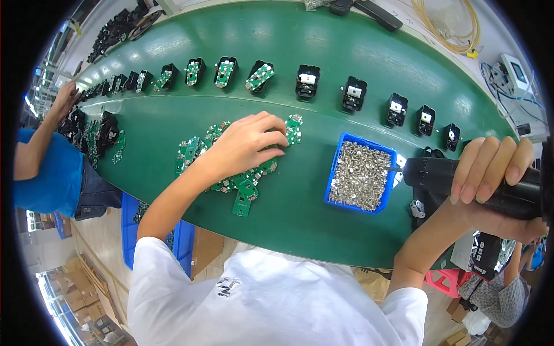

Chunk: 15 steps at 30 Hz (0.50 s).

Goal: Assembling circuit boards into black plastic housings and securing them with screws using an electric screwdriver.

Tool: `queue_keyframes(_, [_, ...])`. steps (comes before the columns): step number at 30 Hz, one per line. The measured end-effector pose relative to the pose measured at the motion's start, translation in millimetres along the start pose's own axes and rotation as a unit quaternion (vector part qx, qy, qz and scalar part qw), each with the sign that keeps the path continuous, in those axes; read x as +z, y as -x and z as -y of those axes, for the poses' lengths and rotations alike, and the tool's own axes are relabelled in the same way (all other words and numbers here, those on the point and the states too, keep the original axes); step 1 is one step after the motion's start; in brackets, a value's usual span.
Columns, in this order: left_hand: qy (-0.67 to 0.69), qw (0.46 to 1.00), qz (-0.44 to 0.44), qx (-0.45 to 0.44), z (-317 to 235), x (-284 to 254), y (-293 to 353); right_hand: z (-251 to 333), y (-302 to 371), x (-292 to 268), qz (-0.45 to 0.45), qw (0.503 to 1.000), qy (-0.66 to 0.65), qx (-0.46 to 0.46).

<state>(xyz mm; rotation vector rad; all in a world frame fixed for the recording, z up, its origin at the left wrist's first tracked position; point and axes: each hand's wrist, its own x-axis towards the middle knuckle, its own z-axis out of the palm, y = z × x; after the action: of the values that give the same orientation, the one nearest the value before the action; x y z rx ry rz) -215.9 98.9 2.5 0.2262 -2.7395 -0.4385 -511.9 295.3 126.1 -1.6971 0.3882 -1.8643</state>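
Right hand point(496, 179) is clamped around a black electric screwdriver point(461, 176), tip over the blue screw tray point(333, 173) near the belt's front edge. Left hand point(245, 144) presses, fingers together, on the green boards point(242, 187), seemingly choosing 1; lifting it needs a clean pinch.

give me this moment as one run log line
left hand on green circuit boards | right hand gripping black electric screwdriver | tip at blue screw bin

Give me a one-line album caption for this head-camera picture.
Left hand on green circuit boards, right hand gripping black screwdriver.
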Motion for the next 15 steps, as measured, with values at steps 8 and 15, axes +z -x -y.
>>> queue_keyframes(8, [0.030,0.989,0.064,-0.127,6,-5,-19,-1,0,-7,0.025,0.998,-0.052,0.002])
queue_keyframes(15, [0.132,0.975,0.113,-0.136,25,-8,-36,4,0,-8,0.037,0.998,-0.043,0.004])
